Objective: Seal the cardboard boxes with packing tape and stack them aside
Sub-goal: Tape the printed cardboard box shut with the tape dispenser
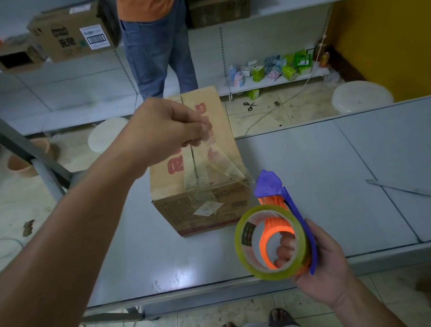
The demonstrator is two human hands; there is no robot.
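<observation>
A closed cardboard box (209,208) with red lettering stands on the grey table (348,172), old tape along its top seam. My left hand (165,131) hovers over the box top, pinching the free end of a clear tape strip (222,162). The strip runs down to the purple and orange tape dispenser (278,204), which carries a yellowish tape roll (250,258). My right hand (326,267) grips the dispenser just right of and below the box's front corner, fingers through the roll's core.
A person in an orange shirt and jeans (156,47) stands behind the box. Shelves hold cardboard boxes (74,30), with small packets (273,69) on the low shelf. Scissors (250,105), white stools (361,95) and cables lie on the floor. A thin metal strip (400,188) rests on the table.
</observation>
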